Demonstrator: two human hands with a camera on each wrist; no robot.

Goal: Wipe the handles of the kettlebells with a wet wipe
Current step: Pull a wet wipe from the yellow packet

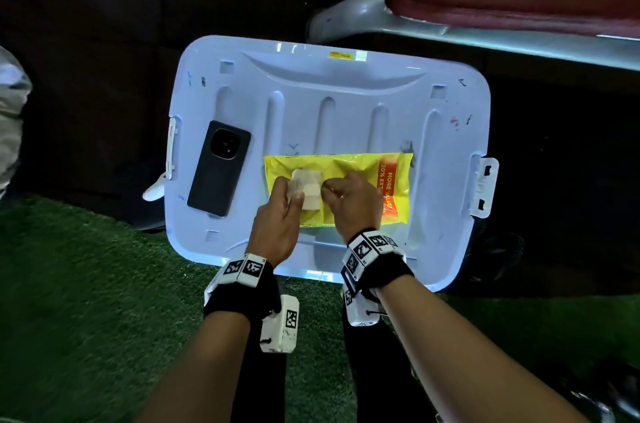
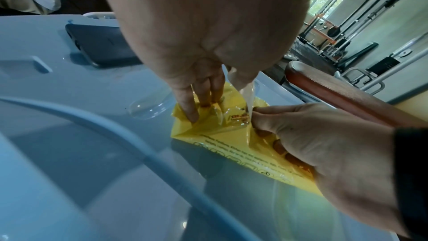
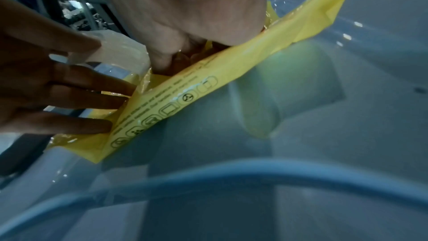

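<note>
step: getting a wipe out | left hand (image 1: 277, 218) is pinching the flap (image 1: 306, 185) up, other fingers spread on the wipe pack (image 1: 367, 166) | right hand (image 1: 349, 202) is probably pinching a wipe at the opening under its fingertips | kettlebells are not showing | next: pulling one sheet free while pressing the pack down

**Both hands working close together, forearms reaching forward**

The left hand (image 1: 277, 214) is stretching its fingers (image 2: 187, 105) out straight and pressing downward, with the thumb pinching a flap against them. The right hand (image 1: 353, 204) is curling its fingers (image 2: 261, 114) inward, knuckles up, pinching at the same spot. Both wrists are wearing black bands.
</note>
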